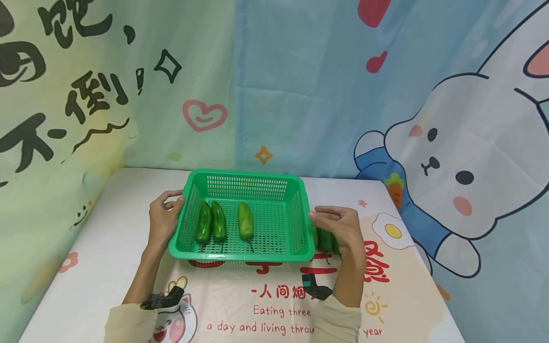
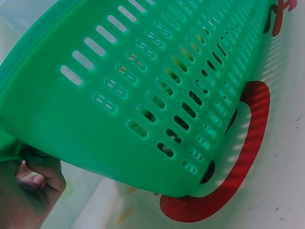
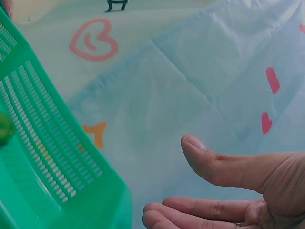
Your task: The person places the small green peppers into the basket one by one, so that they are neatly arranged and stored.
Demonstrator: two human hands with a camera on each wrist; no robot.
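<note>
A green plastic basket (image 1: 274,228) with slotted walls holds three green peppers, one of them a paler pepper (image 1: 246,221) set apart from the two at the left. My left hand (image 1: 165,216) grips the basket's left rim; in the left wrist view its fingers (image 2: 47,176) curl at the rim's underside. Beside the right end is my right hand (image 1: 339,224), thumb and fingers apart with nothing between them. The right wrist view shows a gap between that hand (image 3: 224,191) and the basket (image 3: 81,157). More green peppers (image 1: 324,240) lie partly hidden below the right hand.
The white table (image 1: 124,209) bears a printed mat (image 1: 240,305) with red lettering. A printed curtain (image 1: 291,95) hangs directly behind the table, and another stretch of it runs along the left side. Dark straps with small devices sit on both wrists.
</note>
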